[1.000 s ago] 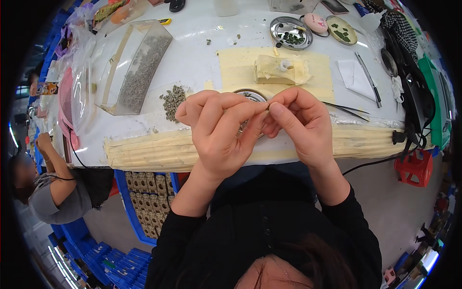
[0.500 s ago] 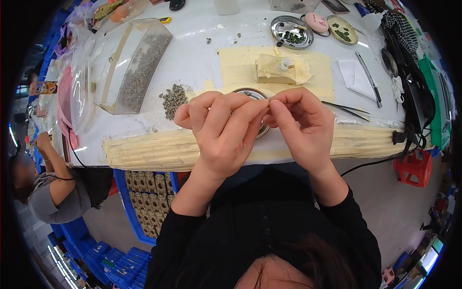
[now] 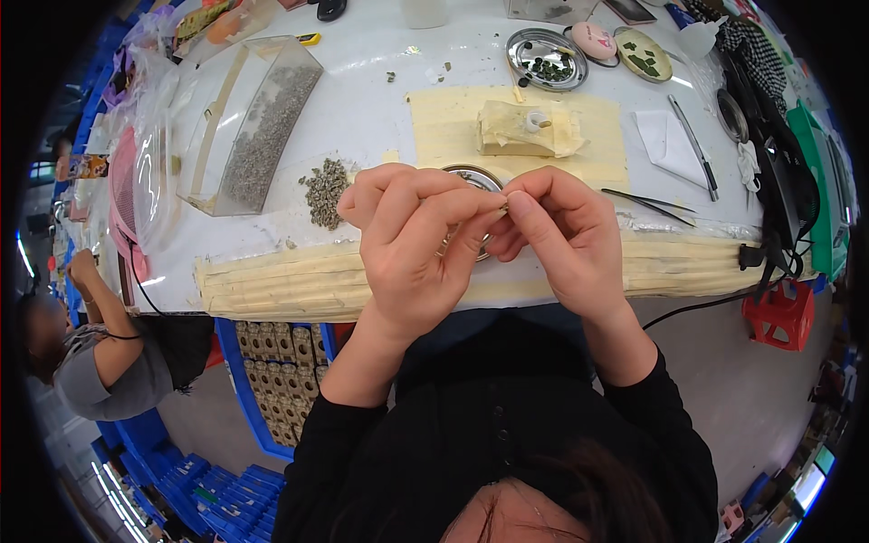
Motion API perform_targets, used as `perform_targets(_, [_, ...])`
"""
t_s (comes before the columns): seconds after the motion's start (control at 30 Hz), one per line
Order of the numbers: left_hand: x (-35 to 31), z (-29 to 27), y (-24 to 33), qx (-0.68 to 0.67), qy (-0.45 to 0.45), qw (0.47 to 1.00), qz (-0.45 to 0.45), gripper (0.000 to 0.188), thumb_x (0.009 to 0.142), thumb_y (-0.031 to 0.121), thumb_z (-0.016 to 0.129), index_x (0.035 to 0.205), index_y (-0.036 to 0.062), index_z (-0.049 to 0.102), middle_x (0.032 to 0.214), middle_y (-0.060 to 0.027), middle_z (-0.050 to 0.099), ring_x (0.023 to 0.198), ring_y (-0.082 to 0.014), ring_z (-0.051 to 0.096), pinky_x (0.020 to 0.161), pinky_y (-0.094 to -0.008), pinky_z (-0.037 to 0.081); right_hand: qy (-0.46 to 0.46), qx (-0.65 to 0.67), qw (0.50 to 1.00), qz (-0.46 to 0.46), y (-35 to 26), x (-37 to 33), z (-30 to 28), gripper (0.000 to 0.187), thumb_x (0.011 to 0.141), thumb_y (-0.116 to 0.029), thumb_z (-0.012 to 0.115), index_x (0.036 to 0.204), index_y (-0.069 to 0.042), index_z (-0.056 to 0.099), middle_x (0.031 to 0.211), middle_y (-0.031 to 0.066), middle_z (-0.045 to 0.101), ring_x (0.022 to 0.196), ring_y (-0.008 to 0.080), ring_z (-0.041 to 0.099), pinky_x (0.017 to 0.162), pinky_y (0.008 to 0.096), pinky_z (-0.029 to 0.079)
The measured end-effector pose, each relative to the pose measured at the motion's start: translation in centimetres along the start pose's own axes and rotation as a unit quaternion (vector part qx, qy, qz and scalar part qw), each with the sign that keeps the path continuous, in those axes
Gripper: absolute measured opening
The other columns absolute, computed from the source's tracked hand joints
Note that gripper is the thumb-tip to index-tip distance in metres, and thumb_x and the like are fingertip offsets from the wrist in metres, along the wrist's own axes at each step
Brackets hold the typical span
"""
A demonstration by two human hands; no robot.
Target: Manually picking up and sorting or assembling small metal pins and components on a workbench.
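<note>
My left hand (image 3: 412,240) and my right hand (image 3: 566,240) meet fingertip to fingertip above the table's front edge. Both are closed in a pinch around a tiny greenish piece (image 3: 504,207), too small to name. Beneath them lies a round metal dish (image 3: 484,176), largely hidden by my fingers. Left of my left hand is a loose pile of small grey-green metal parts (image 3: 326,192). Black tweezers (image 3: 647,205) rest to the right of my right hand. Beyond the hands, a tape-covered block (image 3: 520,134) stands on a yellow taped patch (image 3: 434,109).
A clear bin (image 3: 204,163) of small grey parts stands at left. Far right hold a metal plate (image 3: 572,80) of dark pieces, a round dish (image 3: 665,68), a white cloth (image 3: 665,149) and a pen (image 3: 695,149). Below the table sits a blue crate (image 3: 249,398). Another person (image 3: 104,353) is at far left.
My fingertips have shifted slightly, and the tiny piece between them now shows. My left hand has moved a little lower; more of the metal dish is visible behind it.
</note>
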State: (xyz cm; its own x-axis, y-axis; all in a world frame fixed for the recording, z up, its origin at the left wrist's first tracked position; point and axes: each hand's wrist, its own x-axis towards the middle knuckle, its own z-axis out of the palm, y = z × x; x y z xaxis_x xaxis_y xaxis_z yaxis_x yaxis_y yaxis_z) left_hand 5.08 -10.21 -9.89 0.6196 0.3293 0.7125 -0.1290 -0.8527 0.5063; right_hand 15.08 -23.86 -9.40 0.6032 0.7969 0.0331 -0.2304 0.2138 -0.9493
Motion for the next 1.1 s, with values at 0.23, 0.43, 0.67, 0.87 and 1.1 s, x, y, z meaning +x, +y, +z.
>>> perform_targets(0.23, [0.1, -0.3, -0.1, -0.074, -0.016, 0.996, -0.036, 0.019, 0.073, 0.006, 0.081, 0.089, 0.0145, 0.074, 0.086, 0.0037, 0.063, 0.089, -0.019, 0.052, 0.081, -0.0328, 0.032, -0.028, 0.035, 0.999, 0.015, 0.1, 0.1, -0.2, 0.015, 0.103, -0.011, 0.055, 0.104, 0.003, 0.06, 0.084, 0.0063, 0.069, 0.07, 0.0093, 0.066, 0.065, 0.0233, 0.055])
perform_targets(0.43, [-0.2, 0.3, 0.2, 0.055, 0.027, 0.998, 0.028, 0.019, 0.072, 0.009, 0.081, 0.089, 0.0134, 0.073, 0.088, 0.0028, 0.063, 0.088, -0.0196, 0.052, 0.083, -0.0348, 0.031, 0.059, -0.101, 0.987, -0.11, 0.7, 0.0, 0.5, 0.01, 0.096, -0.005, 0.063, 0.101, 0.003, 0.066, 0.081, 0.0068, 0.069, 0.069, 0.0111, 0.067, 0.063, 0.0236, 0.055])
perform_targets(0.67, [-0.2, 0.0, 0.8, 0.142, 0.031, 0.989, 0.012, 0.022, 0.069, 0.008, 0.082, 0.089, 0.0121, 0.073, 0.087, 0.0018, 0.065, 0.088, -0.0192, 0.054, 0.079, -0.0315, 0.031, 0.099, -0.399, 0.82, -0.399, 1.6, 0.8, 1.0, 0.033, 0.078, 0.004, 0.073, 0.111, -0.001, 0.073, 0.079, 0.0078, 0.065, 0.062, 0.0192, 0.063, 0.054, 0.0274, 0.051])
perform_targets(0.87, [-0.4, 0.2, -0.1, 0.063, 0.056, 0.996, -0.033, 0.021, 0.069, 0.013, 0.083, 0.088, 0.0158, 0.074, 0.086, 0.0044, 0.063, 0.09, -0.0183, 0.053, 0.085, -0.0363, 0.028, 0.114, -0.43, 0.806, -0.39, 1.9, 0.7, 1.2, 0.037, 0.075, 0.005, 0.074, 0.112, -0.003, 0.073, 0.08, 0.0075, 0.064, 0.061, 0.0189, 0.061, 0.052, 0.0282, 0.049])
perform_targets(1.1, [-0.2, -0.1, -0.3, -0.03, 0.046, 0.998, -0.039, 0.02, 0.07, 0.01, 0.083, 0.088, 0.0157, 0.075, 0.085, 0.004, 0.064, 0.088, -0.0179, 0.054, 0.081, -0.0325, 0.032, 0.042, -0.13, 0.981, -0.14, 0.8, 0.0, 1.1, 0.022, 0.092, -0.002, 0.066, 0.113, 0.001, 0.07, 0.085, 0.0071, 0.068, 0.066, 0.0121, 0.064, 0.059, 0.0256, 0.053])
